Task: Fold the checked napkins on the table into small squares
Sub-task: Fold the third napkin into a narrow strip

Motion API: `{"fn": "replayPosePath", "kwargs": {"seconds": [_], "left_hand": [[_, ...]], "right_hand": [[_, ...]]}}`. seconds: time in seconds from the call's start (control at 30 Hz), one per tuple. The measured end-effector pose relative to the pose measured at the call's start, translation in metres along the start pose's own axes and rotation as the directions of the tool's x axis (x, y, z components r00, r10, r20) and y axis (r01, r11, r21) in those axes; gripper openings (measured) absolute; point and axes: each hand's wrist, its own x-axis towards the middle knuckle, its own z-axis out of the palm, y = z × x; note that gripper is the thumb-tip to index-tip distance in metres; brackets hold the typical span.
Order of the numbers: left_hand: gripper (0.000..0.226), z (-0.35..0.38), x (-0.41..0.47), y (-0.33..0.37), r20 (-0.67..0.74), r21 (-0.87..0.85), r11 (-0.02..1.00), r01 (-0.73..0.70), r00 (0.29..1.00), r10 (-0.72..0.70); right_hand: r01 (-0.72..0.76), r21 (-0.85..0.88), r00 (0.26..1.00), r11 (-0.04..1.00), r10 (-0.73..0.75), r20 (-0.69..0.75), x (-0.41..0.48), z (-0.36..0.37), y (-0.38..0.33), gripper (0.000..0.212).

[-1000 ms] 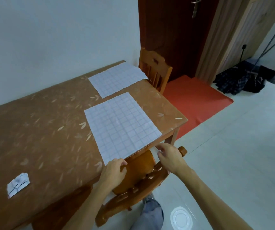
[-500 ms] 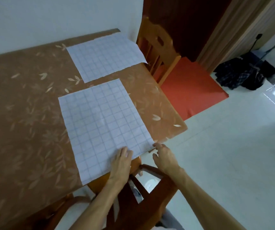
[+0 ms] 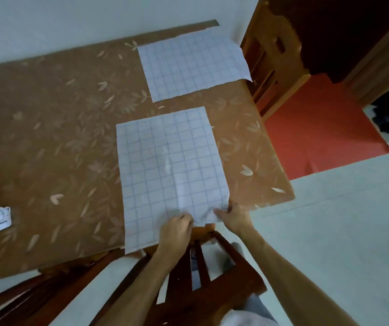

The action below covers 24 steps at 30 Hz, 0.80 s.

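On table [image 3: 47,137]: left hand [image 3: 176,229], right hand [image 3: 234,216] pinch near napkin [image 3: 170,165]; far napkin [image 3: 193,67] flat.

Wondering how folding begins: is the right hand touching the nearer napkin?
Touching. The head view shows the right hand pinching a bunched corner of the nearer napkin at the edge of the table.

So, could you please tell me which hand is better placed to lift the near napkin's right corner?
Right. The right hand pinches the near napkin at its crumpled right corner by the table edge; the left hand sits mid-edge, away from either corner.
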Motion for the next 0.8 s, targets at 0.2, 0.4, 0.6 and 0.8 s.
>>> {"fn": "replayPosePath", "kwargs": {"seconds": [0.2, 0.4, 0.6, 0.8], "left_hand": [[0.014, -0.025, -0.002, 0.044, -0.041, -0.427, 0.904, 0.028, 0.998, -0.05], [0.083, -0.109, 0.029, 0.09, -0.329, -0.346, 0.916, -0.201, 0.941, 0.082], [0.064, -0.193, 0.049, 0.143, -0.485, 0.016, 0.901, -0.434, 0.784, 0.386], [0.017, -0.255, 0.049, 0.191, -0.668, 0.026, 0.911, -0.412, 0.67, 0.323]], "right_hand": [[0.199, 0.05, 0.975, 0.979, -0.203, 0.093, -0.011, -0.049, -0.033, 0.019], [0.603, 0.004, 0.79, 0.798, -0.598, 0.134, -0.039, -0.123, -0.089, 0.01], [0.803, 0.073, 0.581, 0.592, -0.804, 0.131, -0.087, -0.191, -0.13, 0.015], [0.822, 0.167, 0.563, 0.545, -0.822, -0.087, -0.122, -0.241, -0.143, 0.033]]}}
